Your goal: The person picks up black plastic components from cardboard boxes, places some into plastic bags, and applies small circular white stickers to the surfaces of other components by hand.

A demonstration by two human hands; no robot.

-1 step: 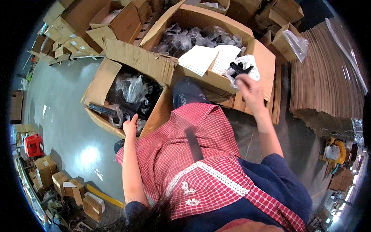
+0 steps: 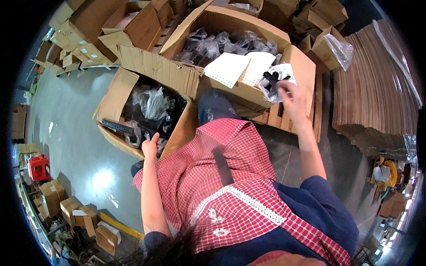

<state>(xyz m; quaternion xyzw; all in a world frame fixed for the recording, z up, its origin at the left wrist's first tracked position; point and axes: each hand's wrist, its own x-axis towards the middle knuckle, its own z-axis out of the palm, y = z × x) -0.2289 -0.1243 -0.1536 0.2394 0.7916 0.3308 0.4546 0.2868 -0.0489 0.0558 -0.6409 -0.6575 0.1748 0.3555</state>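
Note:
My left hand (image 2: pixel 151 145) is closed at the near side of the lower carton (image 2: pixel 119 91), its fingers around the end of a long dark rail (image 2: pixel 116 126) that lies across the carton. Crumpled clear plastic bags (image 2: pixel 153 103) and dark parts fill that carton. My right hand (image 2: pixel 291 98), slightly blurred, has its fingers curled together beside black parts (image 2: pixel 271 80) in an opened plastic bag (image 2: pixel 284 70). This bag rests at the near right corner of the larger carton (image 2: pixel 248 92). Whatever the right fingertips pinch is too small to make out.
White dotted sheets (image 2: pixel 227 68) lie over the large carton's near edge, in front of bagged dark parts (image 2: pixel 222 44). A wooden pallet (image 2: pixel 317 106) shows beneath it. Tall stacks of flat cardboard (image 2: pixel 377 84) stand at right. A red plastic stool (image 2: pixel 39 168) is far left.
My right hand has shifted slightly right and down, its fingertips beside the black parts in the bag. My left hand stays at the rail, nearly unmoved.

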